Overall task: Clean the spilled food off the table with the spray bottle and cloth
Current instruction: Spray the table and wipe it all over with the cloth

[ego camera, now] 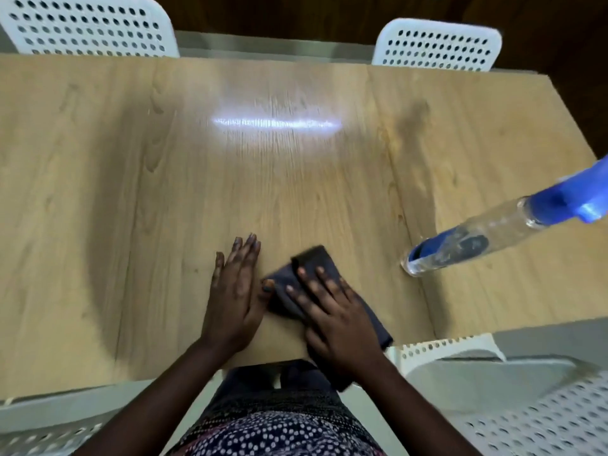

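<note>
The right hand is lying flat on the dark grey cloth, fingers spread and straight, pressing it down onto the wooden table close to the near edge, and part of the cloth is trailing off that edge below the wrist. The left hand is resting palm-down just beside it, fingers straight and together, holding nothing, its thumb touching the cloth's left side. So this is looking like the wiping step, right in front of the person. The spray bottle is standing off to the right, well apart from both hands, clear body with a blue trigger head (nobody is touching it). No spilled food is showing anywhere on the tabletop from here; either it is hiding under the cloth or it is too slight to make out through the blur. Next up, judging by the layout, the cloth is needing to be gathered in toward the edge so any crumbs are coming with it, not getting pushed across the wood. White perforated chairs are standing round the table.
</note>
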